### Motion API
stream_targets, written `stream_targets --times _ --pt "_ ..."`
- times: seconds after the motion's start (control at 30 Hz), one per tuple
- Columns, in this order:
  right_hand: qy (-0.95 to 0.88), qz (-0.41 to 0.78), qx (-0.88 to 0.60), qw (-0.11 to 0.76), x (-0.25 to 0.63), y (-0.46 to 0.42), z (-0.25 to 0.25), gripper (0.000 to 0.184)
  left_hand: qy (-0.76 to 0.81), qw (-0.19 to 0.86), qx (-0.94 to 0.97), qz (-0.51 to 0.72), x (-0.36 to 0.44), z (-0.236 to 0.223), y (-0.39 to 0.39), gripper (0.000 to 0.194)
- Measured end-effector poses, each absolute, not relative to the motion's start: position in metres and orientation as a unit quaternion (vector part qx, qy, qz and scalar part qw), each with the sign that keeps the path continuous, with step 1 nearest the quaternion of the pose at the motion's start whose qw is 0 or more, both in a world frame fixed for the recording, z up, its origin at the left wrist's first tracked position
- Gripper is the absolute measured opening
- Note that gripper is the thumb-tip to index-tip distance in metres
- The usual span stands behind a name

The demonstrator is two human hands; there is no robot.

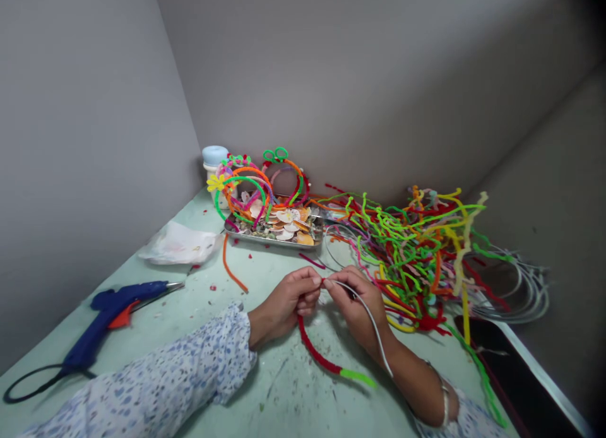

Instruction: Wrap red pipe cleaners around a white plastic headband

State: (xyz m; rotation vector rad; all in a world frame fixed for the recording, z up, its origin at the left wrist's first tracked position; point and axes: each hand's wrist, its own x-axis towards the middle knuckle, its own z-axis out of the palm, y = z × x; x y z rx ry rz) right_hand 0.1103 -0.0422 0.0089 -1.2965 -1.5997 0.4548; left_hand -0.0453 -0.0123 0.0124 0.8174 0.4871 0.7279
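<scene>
Both hands meet over the middle of the table on a thin curved headband. Its bare grey half (374,321) runs from the fingertips down past my right wrist. The other half is covered in red fuzzy pipe cleaner (313,353) and ends in a bright green tip (357,378). My left hand (288,299) is closed around the red-covered part, thumb and forefinger pinched at the point where red meets grey. Close beside it, my right hand (357,305) pinches the band near the same point. A bit of red shows between the fingertips.
A blue glue gun (111,312) lies at left near a white plastic packet (180,245). Finished headbands (243,179) rest over a metal tray (272,241) of shells, before a blue-lidded jar (215,157). Right are tangled pipe cleaners (402,242), grey bands (525,293) and a dark panel (516,368).
</scene>
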Motion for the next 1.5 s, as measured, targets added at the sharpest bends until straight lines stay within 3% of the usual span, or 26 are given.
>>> stream_targets --times 1.5 --pt "-0.62 0.206 -0.559 0.511 0.1037 -0.0441 0.0113 0.019 0.247 0.819 0.388 0.342 -0.0447 0.0093 -0.0108 0.017"
